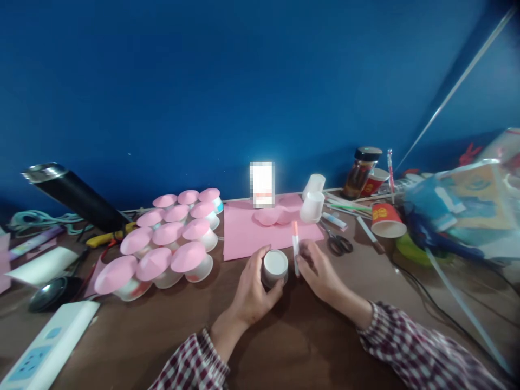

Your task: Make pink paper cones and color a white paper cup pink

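Observation:
My left hand (254, 290) is wrapped around an upturned white paper cup (275, 262), its round base facing up. Just to the right, the fingers of my right hand (319, 269) close on a slim white marker-like stick (295, 238) with an orange end. Pink paper sheets (244, 235) lie beyond both hands, with pink paper cones (268, 216) on them. To the left, several upturned cups wear pink cone tops (168, 233) and stand in rows. Two plain white cups (312, 207) stand upside down at the right end of the sheets.
Scissors (339, 242) and a red paper cup (388, 220) lie to the right, near a dark-lidded jar (363, 172). On the left are a black flask (79, 195), yellow-handled tool (109, 236) and white power strip (52, 346). A blue wall (260, 92) rises behind.

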`<control>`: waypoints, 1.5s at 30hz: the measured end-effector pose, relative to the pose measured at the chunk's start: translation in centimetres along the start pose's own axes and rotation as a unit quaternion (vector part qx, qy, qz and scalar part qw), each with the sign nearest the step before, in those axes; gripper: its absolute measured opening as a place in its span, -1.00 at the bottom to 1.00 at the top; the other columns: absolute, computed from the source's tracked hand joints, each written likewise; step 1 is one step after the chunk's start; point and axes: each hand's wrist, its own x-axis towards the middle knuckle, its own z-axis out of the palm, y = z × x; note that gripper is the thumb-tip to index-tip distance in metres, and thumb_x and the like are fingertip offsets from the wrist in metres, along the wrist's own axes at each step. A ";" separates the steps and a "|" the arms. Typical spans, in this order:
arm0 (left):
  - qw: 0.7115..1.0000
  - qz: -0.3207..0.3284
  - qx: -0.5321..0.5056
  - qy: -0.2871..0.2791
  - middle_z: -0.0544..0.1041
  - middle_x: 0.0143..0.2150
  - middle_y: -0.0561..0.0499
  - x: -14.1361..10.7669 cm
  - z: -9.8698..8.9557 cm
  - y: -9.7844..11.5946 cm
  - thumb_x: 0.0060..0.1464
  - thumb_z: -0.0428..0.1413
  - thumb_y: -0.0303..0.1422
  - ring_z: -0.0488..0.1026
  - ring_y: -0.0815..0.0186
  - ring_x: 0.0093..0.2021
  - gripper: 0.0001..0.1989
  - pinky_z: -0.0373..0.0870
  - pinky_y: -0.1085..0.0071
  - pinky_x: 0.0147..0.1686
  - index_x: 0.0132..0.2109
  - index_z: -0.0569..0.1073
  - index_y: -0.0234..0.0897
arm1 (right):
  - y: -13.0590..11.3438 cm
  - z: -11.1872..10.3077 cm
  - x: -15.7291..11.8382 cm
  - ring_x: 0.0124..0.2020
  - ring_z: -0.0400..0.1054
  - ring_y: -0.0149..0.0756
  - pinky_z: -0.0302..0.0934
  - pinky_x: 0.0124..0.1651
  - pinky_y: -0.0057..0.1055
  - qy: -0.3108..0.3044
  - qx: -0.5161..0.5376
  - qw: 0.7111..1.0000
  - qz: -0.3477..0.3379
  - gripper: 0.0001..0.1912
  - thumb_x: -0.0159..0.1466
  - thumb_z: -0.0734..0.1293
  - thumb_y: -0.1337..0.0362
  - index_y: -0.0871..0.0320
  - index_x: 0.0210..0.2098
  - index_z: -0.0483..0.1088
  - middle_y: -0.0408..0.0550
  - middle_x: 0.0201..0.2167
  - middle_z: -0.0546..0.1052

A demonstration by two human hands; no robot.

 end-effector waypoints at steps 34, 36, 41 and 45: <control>0.997 -0.071 -0.021 -0.026 0.38 0.09 -0.22 -0.2 -0.1 -0.2 -0.04 0.19 -0.28 0.35 0.06 0.09 -0.39 0.33 0.07 0.07 0.15 0.18 -0.25 | 1.6 1.9 0.1 -0.16 0.45 -0.16 0.37 -0.13 -0.31 0.041 0.024 0.997 0.055 -0.71 0.27 0.23 0.17 0.12 -0.04 0.31 0.09 -0.12 0.51; 0.998 -0.060 -0.024 -0.018 0.39 0.09 -0.20 -0.1 -0.1 -0.3 -0.06 0.20 -0.30 0.36 0.08 0.09 -0.39 0.33 0.09 0.08 0.14 0.20 -0.25 | 1.5 1.8 0.2 -0.17 0.44 -0.17 0.37 -0.13 -0.31 0.042 0.017 0.998 0.049 -0.70 0.28 0.22 0.17 0.13 -0.04 0.30 0.09 -0.13 0.51; 0.999 -0.039 -0.017 -0.014 0.38 0.08 -0.21 0.0 0.1 -0.2 -0.05 0.18 -0.36 0.35 0.09 0.09 -0.41 0.31 0.09 0.08 0.13 0.19 -0.28 | 1.3 1.6 0.6 -0.22 0.44 -0.17 0.36 -0.17 -0.31 0.069 -0.010 0.997 0.039 -0.72 0.27 0.22 0.19 0.16 -0.06 0.30 0.06 -0.23 0.53; 0.999 -0.032 -0.033 -0.015 0.40 0.04 -0.19 0.1 0.2 -0.2 -0.06 0.18 -0.39 0.37 0.12 0.05 -0.42 0.33 0.11 0.06 0.11 0.19 -0.30 | 1.3 1.9 0.7 -0.23 0.45 -0.19 0.34 -0.16 -0.31 0.067 -0.008 0.998 0.018 -0.71 0.28 0.21 0.20 0.16 -0.04 0.27 0.06 -0.20 0.53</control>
